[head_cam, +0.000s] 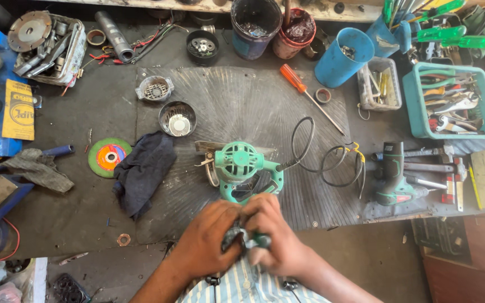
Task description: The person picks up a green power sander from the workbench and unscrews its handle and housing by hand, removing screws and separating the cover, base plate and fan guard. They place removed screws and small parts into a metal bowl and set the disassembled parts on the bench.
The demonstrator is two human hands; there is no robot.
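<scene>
My left hand and my right hand are pressed together at the bench's near edge, both closed around a small dark part with a green tip. Most of that part is hidden by my fingers. Just beyond my hands lies a green power tool body with a round vented housing, its black cord looping to the right over the ribbed black mat.
A dark cloth and a green cutting disc lie to the left. An orange-handled screwdriver, blue cup, teal tool tray and green drill sit to the right. Metal motor caps and paint tubs stand farther back.
</scene>
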